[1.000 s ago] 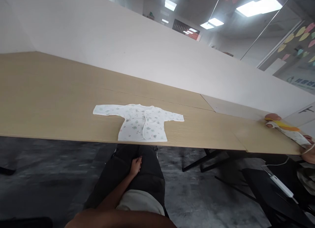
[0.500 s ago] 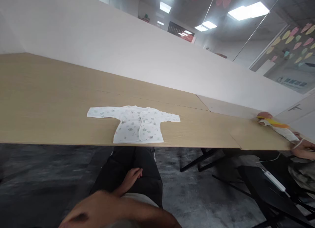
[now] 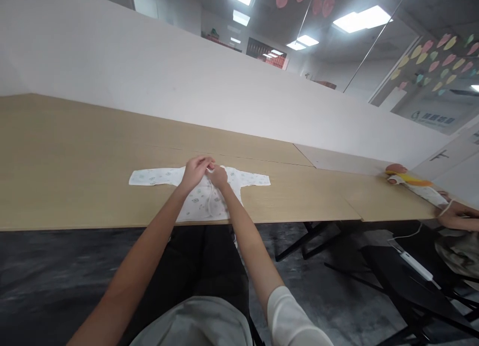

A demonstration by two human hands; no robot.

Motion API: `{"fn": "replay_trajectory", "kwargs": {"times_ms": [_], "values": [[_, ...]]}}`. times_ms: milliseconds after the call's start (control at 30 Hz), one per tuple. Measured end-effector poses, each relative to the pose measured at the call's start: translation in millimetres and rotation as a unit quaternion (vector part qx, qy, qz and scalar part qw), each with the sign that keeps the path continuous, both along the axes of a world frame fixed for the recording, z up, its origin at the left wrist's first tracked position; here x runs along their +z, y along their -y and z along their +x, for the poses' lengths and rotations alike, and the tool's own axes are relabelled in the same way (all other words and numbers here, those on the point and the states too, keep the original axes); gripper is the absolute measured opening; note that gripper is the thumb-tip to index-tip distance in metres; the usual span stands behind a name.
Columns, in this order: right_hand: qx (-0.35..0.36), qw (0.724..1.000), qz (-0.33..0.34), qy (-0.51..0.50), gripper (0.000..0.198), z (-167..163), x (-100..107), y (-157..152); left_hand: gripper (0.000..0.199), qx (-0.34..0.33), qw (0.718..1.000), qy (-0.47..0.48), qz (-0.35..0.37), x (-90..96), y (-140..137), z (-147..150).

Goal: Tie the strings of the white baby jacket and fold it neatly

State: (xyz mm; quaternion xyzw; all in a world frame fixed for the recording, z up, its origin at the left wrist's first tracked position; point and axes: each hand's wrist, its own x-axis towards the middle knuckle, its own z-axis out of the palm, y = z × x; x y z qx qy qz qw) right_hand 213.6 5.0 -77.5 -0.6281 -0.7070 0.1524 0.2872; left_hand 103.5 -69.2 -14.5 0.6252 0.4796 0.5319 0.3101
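Note:
A white baby shirt (image 3: 196,201) with a small print lies spread flat on the table, its sleeves out to both sides and its hem near the front edge. At its neckline my left hand (image 3: 196,171) is closed, fingers bent over the collar. Close against it, my right hand (image 3: 217,176) is closed too, pinching the collar by the front opening. The fingertips partly hide the bit of cloth between them. Below, the overlapping front edge of the shirt curves down to the hem.
The wooden table (image 3: 75,186) runs along a white partition (image 3: 168,82). At the far right lies a doll (image 3: 415,184) in yellow and white, near another person's arm (image 3: 460,216). A black chair (image 3: 392,266) with a white power strip (image 3: 417,265) stands below.
Both my hands have come up from my lap and body onto the shirt's neckline, and have taken hold of the collar. The shirt remains spread in place.

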Motion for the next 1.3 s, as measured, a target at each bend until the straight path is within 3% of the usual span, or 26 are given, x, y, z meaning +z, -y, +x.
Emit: {"fn": "replay_trajectory", "kwargs": {"times_ms": [33,100,233,367,600,1000,1300], "values": [[-0.011,1.0,-0.01,0.022,0.028,-2,-8,-1,0.032,0.077,0.997,-0.017,-0.009,-11.2,-21,3],[-0.028,0.998,-0.017,0.05,0.032,-5,-20,-1,0.03,0.139,0.985,-0.084,-0.062,-36.9,-53,6],[-0.025,0.999,-0.009,0.027,0.024,-1,-25,-1,0.032,0.127,0.966,-0.204,-0.095,-77.2,-76,2],[-0.037,0.997,-0.009,-0.072,0.025,8,-27,-8,0.036,0.121,0.952,-0.277,-0.048,-94.7,-76,1],[-0.039,0.985,0.007,-0.171,0.028,19,-37,-15,0.038,0.076,0.93,-0.361,-0.002,-102.5,-80,1],[-0.032,0.976,0.004,-0.214,0.025,22,-33,-5,0.03,0.064,0.959,-0.274,-0.038,-104.2,-81,-2],[-0.012,0.976,-0.019,-0.216,0.034,21,-26,0,0.029,0.069,0.972,-0.222,-0.041,-100.7,-78,-1]]}}
